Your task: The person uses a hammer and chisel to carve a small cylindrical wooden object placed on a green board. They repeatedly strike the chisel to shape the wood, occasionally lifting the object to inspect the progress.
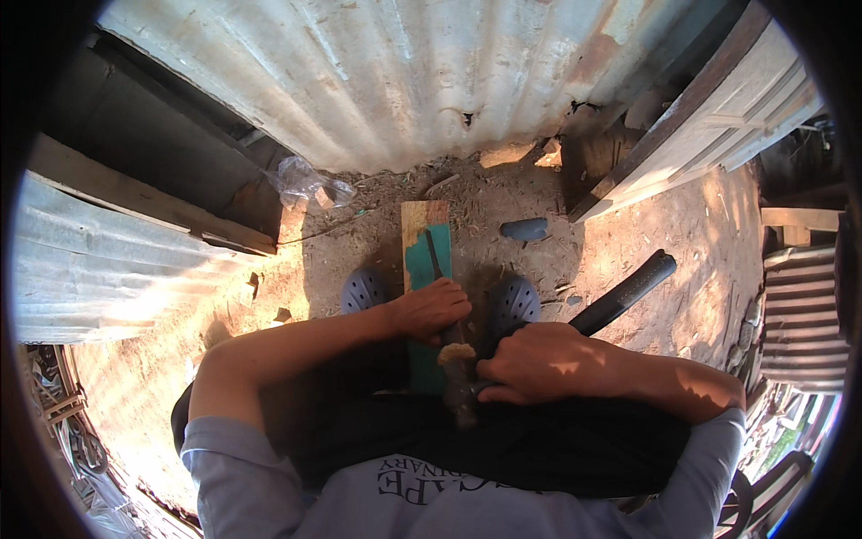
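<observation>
My left hand (433,308) is closed around a chisel (435,254), a dark tool with a thin shaft. Its far end lies over a wooden board (415,265), bare at the far end and painted teal along the rest. My right hand (548,361) grips a hammer (461,388) close to its head. The hammer's thick black handle (624,292) sticks out beyond the hand, up and to the right. A tan, worn face of the hammer head sits right by the chisel's near end; whether they touch I cannot tell.
Grey clogs (515,301) on my feet flank the board. A dark, rounded object (523,228) lies on the dirt floor, and a clear plastic bag (310,182) is at the far left. Corrugated metal (386,81) stands ahead; a wooden door panel (700,117) leans at the right.
</observation>
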Motion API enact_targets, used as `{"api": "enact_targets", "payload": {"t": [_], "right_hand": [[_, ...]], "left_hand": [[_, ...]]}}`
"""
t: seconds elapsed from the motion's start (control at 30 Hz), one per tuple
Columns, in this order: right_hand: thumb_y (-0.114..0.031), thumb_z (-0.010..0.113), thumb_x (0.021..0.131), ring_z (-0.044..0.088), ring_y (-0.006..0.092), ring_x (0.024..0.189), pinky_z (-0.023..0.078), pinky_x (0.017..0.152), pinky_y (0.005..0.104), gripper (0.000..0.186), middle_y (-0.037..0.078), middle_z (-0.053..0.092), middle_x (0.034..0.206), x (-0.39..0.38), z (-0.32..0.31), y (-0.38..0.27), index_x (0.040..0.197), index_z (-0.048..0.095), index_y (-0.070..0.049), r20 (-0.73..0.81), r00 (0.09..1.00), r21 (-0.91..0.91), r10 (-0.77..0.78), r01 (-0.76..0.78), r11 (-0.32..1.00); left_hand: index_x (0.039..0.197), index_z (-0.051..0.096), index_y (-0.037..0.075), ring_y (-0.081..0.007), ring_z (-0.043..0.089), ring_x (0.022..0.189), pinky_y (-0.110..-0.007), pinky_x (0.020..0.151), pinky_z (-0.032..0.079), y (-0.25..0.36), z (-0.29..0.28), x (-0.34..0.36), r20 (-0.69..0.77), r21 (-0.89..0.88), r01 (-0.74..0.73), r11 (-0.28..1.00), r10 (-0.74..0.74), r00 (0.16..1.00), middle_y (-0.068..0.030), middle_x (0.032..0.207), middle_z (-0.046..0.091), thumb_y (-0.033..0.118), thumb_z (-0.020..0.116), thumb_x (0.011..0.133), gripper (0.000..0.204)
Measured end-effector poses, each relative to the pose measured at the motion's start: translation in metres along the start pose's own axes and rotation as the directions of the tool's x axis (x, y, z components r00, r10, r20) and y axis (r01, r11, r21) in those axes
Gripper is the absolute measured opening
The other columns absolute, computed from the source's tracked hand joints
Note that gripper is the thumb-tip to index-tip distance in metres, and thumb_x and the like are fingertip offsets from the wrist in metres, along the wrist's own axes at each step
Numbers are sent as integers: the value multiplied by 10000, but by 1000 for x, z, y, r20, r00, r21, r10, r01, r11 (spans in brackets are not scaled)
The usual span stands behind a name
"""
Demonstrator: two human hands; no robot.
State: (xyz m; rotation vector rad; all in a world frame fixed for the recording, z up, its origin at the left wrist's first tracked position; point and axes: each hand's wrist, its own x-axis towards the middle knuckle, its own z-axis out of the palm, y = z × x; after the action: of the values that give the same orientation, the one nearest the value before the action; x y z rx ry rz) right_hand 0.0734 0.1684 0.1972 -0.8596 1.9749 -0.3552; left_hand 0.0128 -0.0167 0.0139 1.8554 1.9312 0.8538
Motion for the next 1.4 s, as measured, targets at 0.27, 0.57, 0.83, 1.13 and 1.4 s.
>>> {"api": "enact_targets", "payload": {"t": [0.27,0.57,0.83,1.13,1.4], "right_hand": [[-448,457,935,626,361,677,481,574,467,399,155,598,649,-9,-4,-1,865,547,-66,-157,984,16,-84,88,996],[-453,469,922,648,343,717,519,610,442,387,126,631,698,-14,-8,-18,890,611,-95,-16,978,35,-210,211,977],[-448,485,913,661,335,710,531,601,437,431,144,645,697,-9,-11,-27,811,635,-57,168,979,-69,-116,129,989],[-352,630,831,676,331,764,545,666,415,309,141,668,738,0,5,-20,796,678,-49,115,989,-28,-96,100,995],[-405,614,832,670,330,713,533,581,418,392,162,651,701,19,16,-10,753,650,-23,49,992,-97,-118,122,988]], "left_hand": [[954,489,40,-313,498,911,-397,848,382,-8,-9,-3,12,-97,-14,995,16,1000,-104,896,498,81,726,447,561],[953,522,49,-320,490,921,-411,837,379,-7,-16,-5,97,-122,-19,992,31,995,-114,903,502,122,730,517,488],[977,530,73,-278,497,932,-389,853,375,-9,-9,-5,153,-42,-17,999,24,988,-76,910,510,156,763,466,568],[985,543,82,-258,495,936,-375,859,373,-7,-1,-8,190,13,-44,999,40,981,-65,914,515,178,774,477,566],[987,549,87,-248,503,958,-369,880,372,-8,7,-11,207,80,-77,994,59,977,-56,922,532,215,793,502,557]]}}
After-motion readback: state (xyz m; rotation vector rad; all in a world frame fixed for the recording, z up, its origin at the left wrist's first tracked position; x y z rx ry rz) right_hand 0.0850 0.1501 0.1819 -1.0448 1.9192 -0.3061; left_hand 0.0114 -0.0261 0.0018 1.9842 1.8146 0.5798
